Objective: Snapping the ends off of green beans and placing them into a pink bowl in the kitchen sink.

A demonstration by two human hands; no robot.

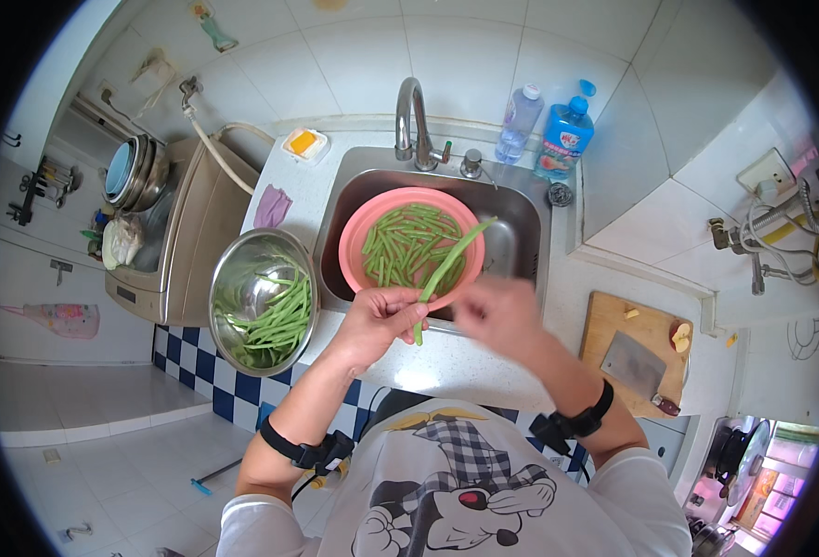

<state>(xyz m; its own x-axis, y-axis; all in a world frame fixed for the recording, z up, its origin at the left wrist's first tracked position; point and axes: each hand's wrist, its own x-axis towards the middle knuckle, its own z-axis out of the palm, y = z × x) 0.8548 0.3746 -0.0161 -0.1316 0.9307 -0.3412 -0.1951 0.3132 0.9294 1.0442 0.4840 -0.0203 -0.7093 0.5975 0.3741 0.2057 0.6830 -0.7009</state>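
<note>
My left hand point(383, 322) pinches a long green bean point(449, 262) near its lower end, so it slants up over a pink plastic basin point(351, 212). Just right of the bean is my right hand point(496, 313), blurred; whether anything is in its fingers cannot be told. Short pieces of green bean point(409, 240) lie in the basin, which sits in a stainless steel sink point(517, 209). Left of the sink a stainless steel bowl point(223, 278) contains whole green beans point(284, 317).
A curved faucet point(409, 115) stands behind the sink, with a blue pump bottle point(566, 136) and steel scouring ball point(559, 194) to its right. On the right counter, a cleaver point(633, 363) lies on a wooden cutting board point(597, 320). A purple cloth point(273, 207) lies left.
</note>
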